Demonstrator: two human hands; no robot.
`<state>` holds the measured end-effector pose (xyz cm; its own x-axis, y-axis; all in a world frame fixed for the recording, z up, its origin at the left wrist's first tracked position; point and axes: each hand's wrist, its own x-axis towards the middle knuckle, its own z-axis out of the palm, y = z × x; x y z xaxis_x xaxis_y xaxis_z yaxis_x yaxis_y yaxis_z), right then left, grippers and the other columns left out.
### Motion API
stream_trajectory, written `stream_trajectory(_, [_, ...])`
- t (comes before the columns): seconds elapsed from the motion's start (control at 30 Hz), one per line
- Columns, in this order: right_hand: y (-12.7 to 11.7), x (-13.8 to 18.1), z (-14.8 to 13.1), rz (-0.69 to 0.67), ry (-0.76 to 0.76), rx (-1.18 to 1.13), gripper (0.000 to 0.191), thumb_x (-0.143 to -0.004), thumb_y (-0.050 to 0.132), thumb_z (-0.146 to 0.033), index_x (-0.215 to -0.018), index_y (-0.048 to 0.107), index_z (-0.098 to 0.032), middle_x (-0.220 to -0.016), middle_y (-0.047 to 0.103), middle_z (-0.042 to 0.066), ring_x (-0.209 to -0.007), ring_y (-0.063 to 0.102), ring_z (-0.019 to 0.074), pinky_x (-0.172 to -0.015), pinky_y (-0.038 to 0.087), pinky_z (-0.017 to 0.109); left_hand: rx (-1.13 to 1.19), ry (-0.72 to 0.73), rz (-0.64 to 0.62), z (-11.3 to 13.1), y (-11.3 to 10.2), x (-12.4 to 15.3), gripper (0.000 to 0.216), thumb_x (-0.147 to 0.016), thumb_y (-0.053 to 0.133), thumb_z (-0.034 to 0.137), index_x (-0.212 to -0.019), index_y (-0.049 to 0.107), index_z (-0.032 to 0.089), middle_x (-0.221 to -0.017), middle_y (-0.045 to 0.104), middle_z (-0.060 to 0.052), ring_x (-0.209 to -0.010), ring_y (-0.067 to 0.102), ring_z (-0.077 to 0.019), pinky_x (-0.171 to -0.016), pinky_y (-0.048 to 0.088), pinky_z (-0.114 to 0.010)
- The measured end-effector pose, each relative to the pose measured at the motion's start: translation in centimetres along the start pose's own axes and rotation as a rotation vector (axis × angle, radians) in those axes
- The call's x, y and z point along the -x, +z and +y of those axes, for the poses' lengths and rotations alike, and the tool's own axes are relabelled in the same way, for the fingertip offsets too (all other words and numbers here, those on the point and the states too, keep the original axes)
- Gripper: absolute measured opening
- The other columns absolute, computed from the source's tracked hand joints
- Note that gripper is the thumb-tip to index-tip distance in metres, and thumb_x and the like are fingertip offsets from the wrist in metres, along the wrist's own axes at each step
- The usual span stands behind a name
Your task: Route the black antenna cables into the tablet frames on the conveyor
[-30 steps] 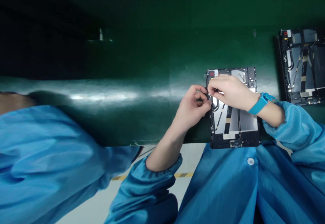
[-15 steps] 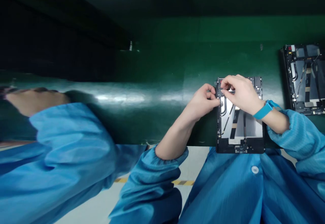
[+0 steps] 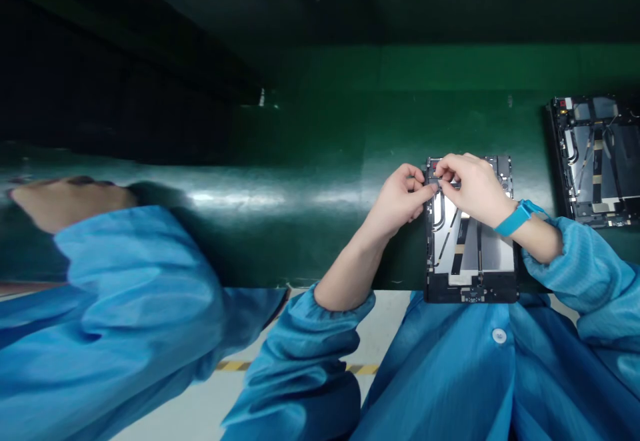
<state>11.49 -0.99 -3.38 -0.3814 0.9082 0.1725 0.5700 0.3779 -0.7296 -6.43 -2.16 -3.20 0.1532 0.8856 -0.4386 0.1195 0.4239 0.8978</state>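
Observation:
An opened tablet (image 3: 493,254) lies face-up at the bench's front edge, its ribbon cables, silvery panel and black frame exposed. At its upper left corner my left hand (image 3: 400,195) bends its fingers, with the thumb tip on the tablet's edge area. My right hand (image 3: 474,187), with a blue band on the wrist, reaches over the tablet's top from the right. Its thumb and index finger come together close to the left thumb. Whatever sits between the fingertips of either hand is too small to make out.
More opened tablets (image 3: 597,161), seemingly stacked, stand to the right on the green bench (image 3: 320,134). At the left, a co-worker's blue sleeve (image 3: 145,274) and hand (image 3: 75,202) rest over the bench. A dark structure (image 3: 125,94) fills the back left.
My left thumb has moved right, further over the tablet's upper left corner and closer to the right fingertips. The view has shifted slightly; the right hand stays over the same corner.

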Motion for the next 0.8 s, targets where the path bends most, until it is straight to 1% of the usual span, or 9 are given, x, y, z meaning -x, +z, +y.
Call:
stream_trajectory(0.13, [-0.1,0.1,0.2,0.012,-0.010,-0.004,0.019,-0.079,0.059,-0.005,-0.087,0.062,-0.022,-0.080,0.069,0.000,-0.080,0.060,0.0195,-0.077,0.043,0.030,-0.002,-0.022,0.008,0.3,0.2,-0.1,0.039,-0.078,0.082,0.020,-0.088,0.044,0.023,-0.047,0.049,0.015,-0.030,0.038,-0.0041,-0.034,0.021,-0.018])
stream_trajectory(0.3, [-0.1,0.1,0.3,0.046,-0.027,0.012,0.018,-0.079,0.059,-0.006,-0.087,0.063,-0.022,-0.082,0.069,0.001,-0.079,0.060,0.0192,-0.078,0.046,0.031,-0.007,-0.026,0.038,0.6,0.9,-0.2,0.034,-0.082,0.074,0.010,-0.083,0.043,0.023,-0.045,0.046,0.015,-0.028,0.037,-0.0038,-0.034,0.021,-0.018])
stream_trajectory(0.37, [-0.6,0.3,0.2,0.103,-0.066,0.034,0.017,-0.082,0.058,-0.008,-0.088,0.064,-0.022,-0.088,0.071,0.004,-0.084,0.062,0.0213,-0.081,0.048,0.035,0.001,-0.032,0.048,0.7,1.3,-0.4,0.034,-0.083,0.071,0.008,-0.081,0.041,0.024,-0.045,0.045,0.015,-0.028,0.036,-0.0039,-0.034,0.021,-0.018])
stream_trajectory(0.47, [-1.9,1.4,-0.4,0.243,-0.081,0.094,0.013,-0.087,0.058,-0.013,-0.092,0.066,-0.022,-0.100,0.072,0.008,-0.098,0.064,0.0270,-0.092,0.049,0.044,0.003,-0.049,0.051,0.9,1.6,-0.4,0.033,-0.084,0.069,0.009,-0.081,0.040,0.024,-0.045,0.043,0.015,-0.028,0.035,-0.0048,-0.035,0.020,-0.019])
stream_trajectory(0.57, [-3.5,3.9,-1.0,0.360,0.015,0.137,0.016,-0.088,0.062,-0.019,-0.102,0.066,-0.024,-0.119,0.069,0.012,-0.121,0.060,0.0329,-0.108,0.045,0.054,-0.007,-0.100,0.053,0.9,0.9,0.2,0.020,-0.091,0.062,0.018,-0.086,0.044,0.024,-0.050,0.043,0.013,-0.031,0.036,-0.0073,-0.036,0.021,-0.021])
stream_trajectory(0.63, [-4.2,6.2,-1.2,0.389,0.120,0.124,0.027,-0.087,0.066,-0.025,-0.115,0.064,-0.025,-0.135,0.063,0.014,-0.135,0.054,0.0354,-0.114,0.043,0.058,-0.064,-0.095,0.075,0.7,0.2,1.0,0.004,-0.094,0.055,0.023,-0.094,0.051,0.023,-0.059,0.050,0.009,-0.037,0.041,-0.0094,-0.039,0.026,-0.024])
stream_trajectory(0.67, [-4.4,7.4,-1.1,0.388,0.177,0.096,0.035,-0.088,0.067,-0.029,-0.122,0.062,-0.025,-0.142,0.059,0.015,-0.140,0.051,0.0359,-0.115,0.044,0.059,-0.131,-0.058,0.094,0.5,-0.2,1.6,0.007,-0.095,0.054,0.026,-0.101,0.056,0.022,-0.066,0.055,0.007,-0.043,0.046,-0.0108,-0.043,0.032,-0.025])
stream_trajectory(0.73, [-4.5,9.7,-0.8,0.349,0.286,0.005,0.047,-0.089,0.068,-0.034,-0.134,0.056,-0.026,-0.152,0.052,0.016,-0.144,0.049,0.0353,-0.113,0.048,0.058,-0.297,0.056,0.120,0.0,-0.6,2.8,0.023,-0.094,0.055,0.030,-0.113,0.063,0.020,-0.082,0.064,0.001,-0.060,0.058,-0.0141,-0.056,0.044,-0.028])
stream_trajectory(0.8, [-4.4,11.8,-0.4,0.296,0.374,-0.092,0.054,-0.091,0.068,-0.038,-0.141,0.051,-0.026,-0.155,0.051,0.017,-0.139,0.055,0.0333,-0.109,0.053,0.056,-0.471,0.190,0.119,-0.5,-0.5,4.0,0.033,-0.094,0.055,0.033,-0.121,0.067,0.018,-0.098,0.068,-0.004,-0.080,0.064,-0.0182,-0.074,0.051,-0.032])
